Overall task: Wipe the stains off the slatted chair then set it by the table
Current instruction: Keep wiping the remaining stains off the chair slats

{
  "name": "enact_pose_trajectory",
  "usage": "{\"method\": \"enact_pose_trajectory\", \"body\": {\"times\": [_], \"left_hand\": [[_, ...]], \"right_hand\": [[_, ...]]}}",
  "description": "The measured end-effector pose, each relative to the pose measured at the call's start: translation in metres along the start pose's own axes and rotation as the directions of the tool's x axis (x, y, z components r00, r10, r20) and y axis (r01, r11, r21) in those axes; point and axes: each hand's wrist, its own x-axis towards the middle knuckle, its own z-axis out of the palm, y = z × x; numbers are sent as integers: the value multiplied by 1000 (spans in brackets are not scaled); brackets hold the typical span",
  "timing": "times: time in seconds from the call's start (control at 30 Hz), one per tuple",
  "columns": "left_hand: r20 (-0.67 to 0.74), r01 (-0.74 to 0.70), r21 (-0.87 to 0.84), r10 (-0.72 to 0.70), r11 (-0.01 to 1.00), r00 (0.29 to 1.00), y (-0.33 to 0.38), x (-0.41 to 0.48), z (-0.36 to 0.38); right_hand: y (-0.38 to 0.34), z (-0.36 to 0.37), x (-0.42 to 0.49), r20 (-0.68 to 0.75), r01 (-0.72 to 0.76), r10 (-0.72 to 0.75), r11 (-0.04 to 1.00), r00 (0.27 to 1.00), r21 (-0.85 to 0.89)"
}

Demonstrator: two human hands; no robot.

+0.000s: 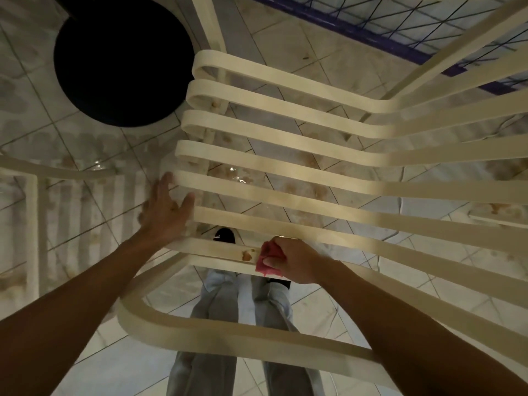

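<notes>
A cream slatted chair fills the head view, its slats running from left to upper right. Brown stains mark the near slat. My right hand grips a pink cloth and presses it on that slat just right of the stains. With fingers straight, my left hand rests against the left ends of the slats. The chair's curved outer frame passes under both forearms.
A round black tabletop sits at the upper left. Another cream slatted chair stands at the left. A purple-framed wire rack lies beyond the chair. My legs and a black shoe show through the slats on the tiled floor.
</notes>
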Motion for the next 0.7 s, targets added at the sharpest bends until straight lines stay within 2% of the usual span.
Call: {"method": "enact_pose_trajectory", "body": {"times": [0.03, 0.1, 0.4, 0.57, 0.7], "left_hand": [[91, 70, -133, -58, 989, 994, -5, 0, 2], [169, 140, -239, -101, 961, 980, -2, -6, 5], [180, 181, -230, -141, 956, 973, 4, -9, 6], [175, 186, -226, -148, 956, 973, 4, -8, 4], [167, 167, -223, -131, 960, 977, 4, -9, 5]], "right_hand": [[-6, 3, 4, -11, 18, -18, 999, 1000, -39], [-22, 7, 9, -26, 1, -6, 986, 1000, -165], [-78, 35, 30, -78, -43, 27, 977, 997, -208], [-95, 46, 37, -113, 50, -75, 977, 991, -208], [-85, 36, 33, -52, 124, -142, 959, 989, -254]]}}
